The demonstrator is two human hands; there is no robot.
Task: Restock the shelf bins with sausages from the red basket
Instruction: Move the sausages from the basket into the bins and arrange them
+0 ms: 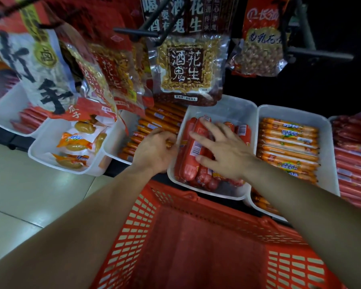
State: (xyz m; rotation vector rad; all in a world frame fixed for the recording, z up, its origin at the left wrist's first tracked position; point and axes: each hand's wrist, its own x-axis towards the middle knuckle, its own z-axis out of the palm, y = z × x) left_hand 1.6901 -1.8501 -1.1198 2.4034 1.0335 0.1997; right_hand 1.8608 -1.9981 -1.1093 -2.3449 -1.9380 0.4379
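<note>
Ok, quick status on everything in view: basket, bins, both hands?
red basket: looks empty, below the bins.
middle bin: partly filled with thick red sausages, back part bare.
right hand: open, fingers spread flat on those sausages.
left hand: curled at the middle bin's left rim; grip unclear.
orange sausage bin: nearly full.
snack pouch bin: few pouches, mostly bare.

Two bare forearms — no sleeves, rings — unadorned fingers (198,137).
</note>
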